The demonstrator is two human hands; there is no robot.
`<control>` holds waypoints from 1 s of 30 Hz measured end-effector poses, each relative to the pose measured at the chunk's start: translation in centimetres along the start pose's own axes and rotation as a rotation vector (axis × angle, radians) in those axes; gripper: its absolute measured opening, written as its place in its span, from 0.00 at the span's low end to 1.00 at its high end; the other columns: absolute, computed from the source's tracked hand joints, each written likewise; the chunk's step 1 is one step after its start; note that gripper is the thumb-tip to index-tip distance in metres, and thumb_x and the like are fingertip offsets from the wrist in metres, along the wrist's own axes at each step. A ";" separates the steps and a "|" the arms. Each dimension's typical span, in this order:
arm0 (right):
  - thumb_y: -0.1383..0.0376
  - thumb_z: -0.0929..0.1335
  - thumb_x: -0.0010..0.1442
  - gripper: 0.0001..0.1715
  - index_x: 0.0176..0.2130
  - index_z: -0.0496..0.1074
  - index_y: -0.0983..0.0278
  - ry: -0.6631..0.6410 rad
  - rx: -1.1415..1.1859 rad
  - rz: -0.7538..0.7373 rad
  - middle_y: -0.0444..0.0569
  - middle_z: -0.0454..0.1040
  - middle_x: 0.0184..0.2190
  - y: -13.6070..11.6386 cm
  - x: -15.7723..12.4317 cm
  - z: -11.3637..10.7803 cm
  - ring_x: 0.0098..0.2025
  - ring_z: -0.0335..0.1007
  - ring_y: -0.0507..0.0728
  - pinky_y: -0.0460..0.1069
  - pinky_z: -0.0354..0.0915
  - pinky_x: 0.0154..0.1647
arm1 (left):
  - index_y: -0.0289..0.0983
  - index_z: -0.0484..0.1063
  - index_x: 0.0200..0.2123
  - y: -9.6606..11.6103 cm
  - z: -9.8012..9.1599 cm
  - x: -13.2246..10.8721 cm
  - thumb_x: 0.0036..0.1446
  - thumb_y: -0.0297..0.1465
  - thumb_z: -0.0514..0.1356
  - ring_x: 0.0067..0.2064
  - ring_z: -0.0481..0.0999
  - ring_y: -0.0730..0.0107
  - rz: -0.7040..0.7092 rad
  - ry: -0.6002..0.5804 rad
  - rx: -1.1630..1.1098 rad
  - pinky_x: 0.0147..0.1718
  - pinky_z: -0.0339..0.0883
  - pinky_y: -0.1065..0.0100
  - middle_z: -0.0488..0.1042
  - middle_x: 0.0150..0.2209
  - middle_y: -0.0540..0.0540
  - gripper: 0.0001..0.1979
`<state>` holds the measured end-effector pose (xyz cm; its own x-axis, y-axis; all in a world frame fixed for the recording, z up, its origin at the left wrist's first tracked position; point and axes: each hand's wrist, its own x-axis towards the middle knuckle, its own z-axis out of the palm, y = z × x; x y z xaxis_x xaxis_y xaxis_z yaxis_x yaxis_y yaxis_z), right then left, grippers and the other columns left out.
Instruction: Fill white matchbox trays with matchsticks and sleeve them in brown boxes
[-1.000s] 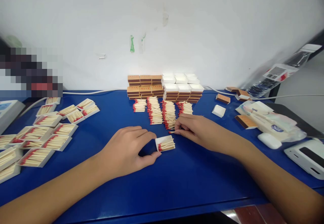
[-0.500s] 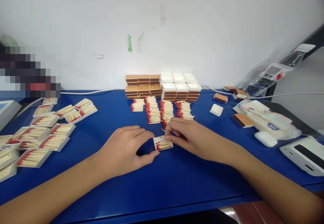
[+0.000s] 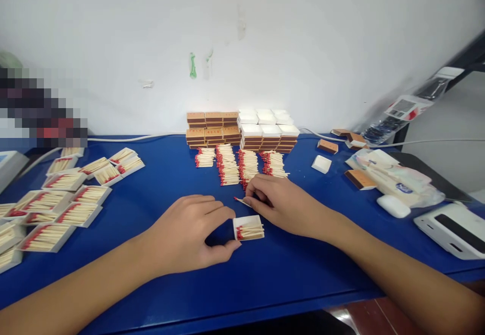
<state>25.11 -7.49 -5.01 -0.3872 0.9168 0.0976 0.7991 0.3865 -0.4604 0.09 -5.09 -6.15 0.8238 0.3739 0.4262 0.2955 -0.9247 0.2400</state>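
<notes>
A white matchbox tray [image 3: 248, 221] lies on the blue table with red-tipped matches along its near side. My left hand [image 3: 200, 229] has thumb and index finger at the tray's left corners, gripping that end. Just above and right of it, my right hand [image 3: 273, 198] pinches a match [image 3: 242, 201] whose red head points left. Behind my hands lie several piles of loose matches, among them a tall pile [image 3: 227, 165], one partly behind my right fingers [image 3: 248, 165], and a short one [image 3: 205, 157] at the left.
Closed matchboxes [image 3: 213, 135] and white trays [image 3: 271, 131] are stacked against the wall. Match-filled trays [image 3: 49, 237] spread over the left side. At right are a lone white tray [image 3: 322, 163], a tissue pack [image 3: 397, 178], a white case [image 3: 393, 206], a white device [image 3: 450, 229] and a bottle [image 3: 411, 106].
The tray has shifted slightly toward me with my left hand. My right hand has gone from over the tray to beyond it, and a match now shows in its fingers.
</notes>
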 end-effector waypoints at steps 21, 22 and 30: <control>0.61 0.64 0.77 0.10 0.41 0.69 0.61 -0.050 -0.027 0.007 0.50 0.76 0.40 0.9 -0.5 -1.0 0.39 0.72 0.58 0.52 0.63 0.40 | 0.35 0.79 0.44 -0.5 -0.2 0.1 0.63 0.36 0.67 0.28 0.75 0.68 -0.088 0.022 0.057 0.28 0.67 0.66 0.78 0.29 0.50 0.11; 0.60 0.64 0.77 0.10 0.41 0.69 0.61 -0.029 0.002 0.002 0.49 0.75 0.39 0.8 -0.7 -1.2 0.39 0.72 0.58 0.51 0.62 0.39 | 0.35 0.79 0.44 -0.5 -0.2 0.1 0.63 0.36 0.67 0.28 0.75 0.68 -0.094 0.025 0.063 0.28 0.67 0.66 0.78 0.29 0.50 0.11; 0.64 0.66 0.75 0.06 0.42 0.70 0.61 -0.080 0.062 -0.105 0.46 0.73 0.38 -0.9 -1.1 -1.2 0.37 0.68 0.54 0.50 0.60 0.37 | 0.36 0.79 0.44 -0.5 -0.2 0.2 0.63 0.36 0.65 0.28 0.75 0.69 -0.114 0.025 0.086 0.28 0.67 0.67 0.78 0.29 0.50 0.11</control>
<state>25.39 -8.69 -3.65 -0.5048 0.8596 0.0791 0.7231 0.4711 -0.5051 0.00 -4.54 -6.00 0.7706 0.4775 0.4222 0.4279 -0.8785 0.2126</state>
